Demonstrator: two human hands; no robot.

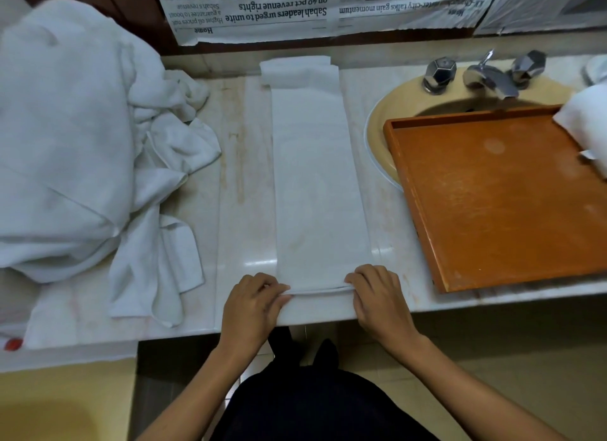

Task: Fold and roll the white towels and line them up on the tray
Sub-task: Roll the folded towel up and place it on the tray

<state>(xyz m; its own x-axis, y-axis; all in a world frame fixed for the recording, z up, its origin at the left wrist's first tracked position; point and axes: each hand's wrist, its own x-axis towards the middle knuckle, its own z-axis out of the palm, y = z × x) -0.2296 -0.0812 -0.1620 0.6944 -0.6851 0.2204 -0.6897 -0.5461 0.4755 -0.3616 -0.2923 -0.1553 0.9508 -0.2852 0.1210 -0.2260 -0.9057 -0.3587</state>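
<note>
The left hand and right hand each pinched a near corner of the folded towel, with the fingers curled over its edge. The towel lay as a long narrow strip on the counter, running from near to far. A heap of towels lay to the left. The tray sat to the right, partly over the sink, with a white towel at its far right corner.
</note>
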